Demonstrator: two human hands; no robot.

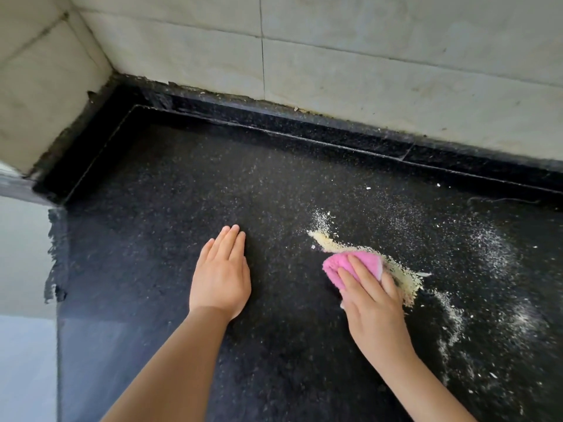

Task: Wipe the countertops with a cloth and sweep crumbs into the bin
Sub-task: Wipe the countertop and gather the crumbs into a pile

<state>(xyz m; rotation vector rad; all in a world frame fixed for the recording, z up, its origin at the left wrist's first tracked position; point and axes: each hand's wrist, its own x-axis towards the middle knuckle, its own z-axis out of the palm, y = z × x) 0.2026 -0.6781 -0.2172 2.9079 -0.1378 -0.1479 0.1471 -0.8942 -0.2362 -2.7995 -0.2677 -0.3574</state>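
Head view: crumb-strewn black countertop (182, 184), tiled corner (91, 56).

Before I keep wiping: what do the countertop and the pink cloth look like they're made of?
Countertop: probably polished black granite or a similar stone, dark with fine pale speckles and a glossy sheen along the back lip. Pink cloth: soft, fuzzy weave, likely microfibre or terry, bunched under the right hand.

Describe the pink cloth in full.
The pink cloth looks soft and fluffy, bunched into a small wad with a paler edge on its right. It lies on the black speckled countertop, pressed under the right hand, whose fingers cover its near part. A ridge of yellowish crumbs touches its far edge.
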